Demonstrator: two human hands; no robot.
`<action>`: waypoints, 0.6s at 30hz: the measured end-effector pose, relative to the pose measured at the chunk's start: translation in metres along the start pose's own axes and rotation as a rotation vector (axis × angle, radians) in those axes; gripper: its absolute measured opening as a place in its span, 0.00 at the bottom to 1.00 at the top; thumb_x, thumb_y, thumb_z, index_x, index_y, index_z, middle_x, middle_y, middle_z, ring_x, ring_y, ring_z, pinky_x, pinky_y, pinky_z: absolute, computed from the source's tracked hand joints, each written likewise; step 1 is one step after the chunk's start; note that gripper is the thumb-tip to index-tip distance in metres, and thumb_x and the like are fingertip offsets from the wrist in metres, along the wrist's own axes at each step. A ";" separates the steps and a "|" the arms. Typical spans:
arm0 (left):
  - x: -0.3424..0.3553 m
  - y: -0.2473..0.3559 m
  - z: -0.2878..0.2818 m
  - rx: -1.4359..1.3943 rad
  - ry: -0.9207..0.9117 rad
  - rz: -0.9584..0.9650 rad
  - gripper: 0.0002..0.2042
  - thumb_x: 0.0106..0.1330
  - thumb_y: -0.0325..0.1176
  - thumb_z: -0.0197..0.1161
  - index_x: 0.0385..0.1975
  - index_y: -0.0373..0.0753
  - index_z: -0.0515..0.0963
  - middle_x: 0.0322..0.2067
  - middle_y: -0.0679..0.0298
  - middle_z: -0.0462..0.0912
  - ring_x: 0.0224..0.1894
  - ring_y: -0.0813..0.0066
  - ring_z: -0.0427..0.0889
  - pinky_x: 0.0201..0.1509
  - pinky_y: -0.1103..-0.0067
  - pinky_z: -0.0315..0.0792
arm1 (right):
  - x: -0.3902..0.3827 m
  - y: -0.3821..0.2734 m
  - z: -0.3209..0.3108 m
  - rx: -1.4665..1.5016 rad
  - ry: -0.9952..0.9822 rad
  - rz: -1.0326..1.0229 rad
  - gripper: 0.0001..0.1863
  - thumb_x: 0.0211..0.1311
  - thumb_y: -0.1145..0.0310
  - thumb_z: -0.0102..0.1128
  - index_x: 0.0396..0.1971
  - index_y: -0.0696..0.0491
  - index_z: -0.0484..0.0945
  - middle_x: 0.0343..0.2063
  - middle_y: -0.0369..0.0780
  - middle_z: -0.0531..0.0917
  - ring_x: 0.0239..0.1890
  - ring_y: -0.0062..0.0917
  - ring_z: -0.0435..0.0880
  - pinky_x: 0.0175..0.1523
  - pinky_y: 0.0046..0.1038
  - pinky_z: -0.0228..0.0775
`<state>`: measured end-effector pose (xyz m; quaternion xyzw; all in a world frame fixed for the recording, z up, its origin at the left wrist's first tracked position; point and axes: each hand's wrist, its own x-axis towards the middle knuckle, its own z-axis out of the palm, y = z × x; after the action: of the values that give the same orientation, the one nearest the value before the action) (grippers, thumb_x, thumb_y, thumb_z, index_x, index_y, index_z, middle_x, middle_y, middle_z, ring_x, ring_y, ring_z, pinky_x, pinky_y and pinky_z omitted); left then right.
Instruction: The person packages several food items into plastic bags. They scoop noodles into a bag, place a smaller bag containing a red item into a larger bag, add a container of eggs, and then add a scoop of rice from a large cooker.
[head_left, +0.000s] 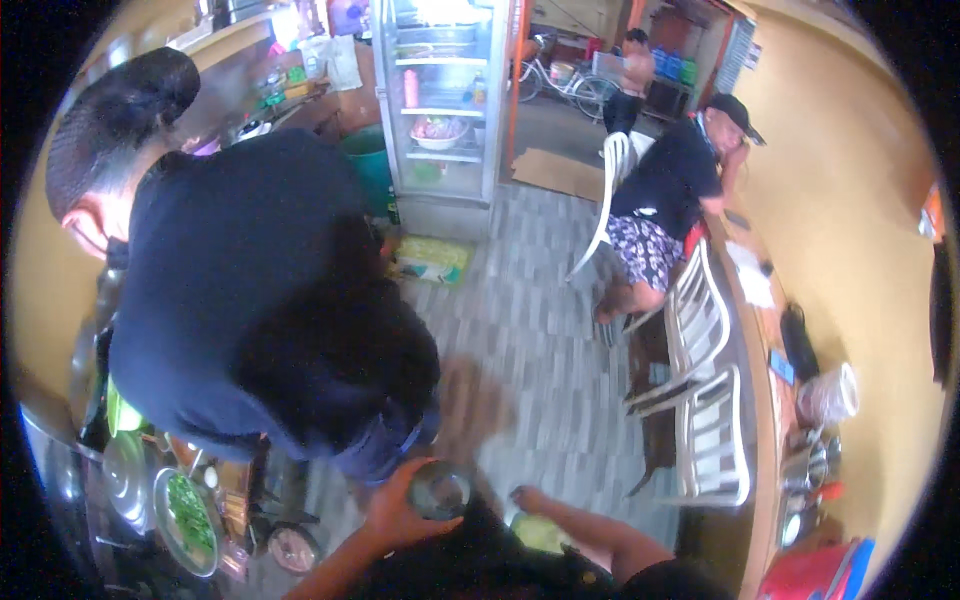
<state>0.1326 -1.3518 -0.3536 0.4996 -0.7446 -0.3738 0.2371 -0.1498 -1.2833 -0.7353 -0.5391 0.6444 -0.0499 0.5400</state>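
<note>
My left hand (398,508) is wrapped round a round, see-through container with a dark rim (440,490), held in front of my body. What is inside it is too dark to make out. My right forearm reaches inward from the lower right, and my right hand (527,498) is small and dark, its fingers unclear. Just below that hand shows a pale green thing (540,534), partly covered by my arm; whether the hand touches it I cannot tell. To the left of my left hand sits a wide pan of chopped green leaves (190,520).
A co-worker in a dark shirt (250,290) bends over at my left. Behind stands a lit glass-door fridge (440,110). White chairs (712,440) line a wooden counter (762,460) at right, where a person in a cap (670,170) sits. A round lid (128,480) stands beside the pan.
</note>
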 end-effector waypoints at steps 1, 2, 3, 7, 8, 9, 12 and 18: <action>0.035 0.013 0.006 -0.044 -0.007 0.037 0.47 0.33 0.50 0.83 0.57 0.42 0.67 0.51 0.55 0.76 0.54 0.59 0.77 0.60 0.66 0.70 | 0.047 0.101 -0.029 -0.315 0.162 -0.354 0.14 0.55 0.64 0.55 0.37 0.53 0.83 0.42 0.47 0.83 0.45 0.44 0.81 0.52 0.41 0.73; 0.063 0.017 0.014 -0.064 -0.046 0.024 0.47 0.33 0.50 0.83 0.58 0.42 0.67 0.51 0.55 0.76 0.54 0.59 0.77 0.60 0.67 0.70 | 0.071 0.157 -0.068 -0.456 0.231 -0.395 0.15 0.57 0.61 0.55 0.38 0.54 0.82 0.42 0.48 0.83 0.44 0.45 0.82 0.51 0.41 0.73; 0.088 0.007 0.022 -0.061 -0.053 -0.055 0.47 0.34 0.49 0.83 0.58 0.42 0.67 0.52 0.55 0.76 0.55 0.58 0.76 0.61 0.68 0.69 | 0.082 0.160 -0.103 -0.257 0.256 -0.021 0.16 0.58 0.60 0.55 0.37 0.55 0.82 0.39 0.49 0.84 0.43 0.46 0.82 0.50 0.41 0.74; 0.193 -0.002 0.042 -0.090 -0.028 -0.117 0.47 0.35 0.48 0.83 0.59 0.40 0.67 0.52 0.56 0.76 0.56 0.59 0.75 0.63 0.69 0.67 | 0.067 0.125 -0.254 0.017 0.140 0.271 0.18 0.58 0.53 0.57 0.35 0.54 0.81 0.34 0.45 0.85 0.41 0.43 0.83 0.46 0.39 0.74; 0.229 0.002 0.039 -0.278 -0.035 -0.112 0.47 0.35 0.48 0.83 0.59 0.40 0.67 0.53 0.57 0.76 0.57 0.61 0.75 0.63 0.69 0.67 | 0.066 0.115 -0.289 0.083 0.106 0.371 0.19 0.58 0.53 0.57 0.36 0.54 0.80 0.35 0.45 0.85 0.41 0.43 0.83 0.47 0.39 0.74; 0.261 0.006 0.035 -0.474 -0.040 -0.106 0.47 0.36 0.47 0.83 0.59 0.39 0.67 0.53 0.57 0.76 0.58 0.62 0.74 0.64 0.69 0.66 | 0.071 0.108 -0.316 0.123 0.099 0.440 0.19 0.58 0.53 0.58 0.37 0.54 0.80 0.36 0.45 0.84 0.42 0.42 0.82 0.47 0.38 0.74; 0.348 0.014 0.035 -0.470 0.160 -0.137 0.46 0.36 0.47 0.82 0.59 0.39 0.67 0.53 0.58 0.76 0.58 0.64 0.74 0.64 0.70 0.67 | 0.102 0.091 -0.383 0.196 0.141 0.496 0.21 0.58 0.52 0.59 0.41 0.55 0.78 0.38 0.45 0.84 0.43 0.42 0.82 0.49 0.38 0.73; 0.465 -0.017 -0.003 -0.222 0.419 -0.296 0.45 0.37 0.44 0.82 0.58 0.39 0.66 0.51 0.57 0.77 0.55 0.63 0.76 0.62 0.70 0.68 | 0.221 0.024 -0.508 0.124 0.063 0.456 0.26 0.57 0.51 0.61 0.47 0.56 0.75 0.44 0.45 0.82 0.47 0.41 0.81 0.52 0.36 0.72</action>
<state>-0.0366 -1.7852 -0.3752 0.6401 -0.5528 -0.3723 0.3821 -0.5097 -1.7020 -0.6840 -0.3437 0.7616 0.0170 0.5492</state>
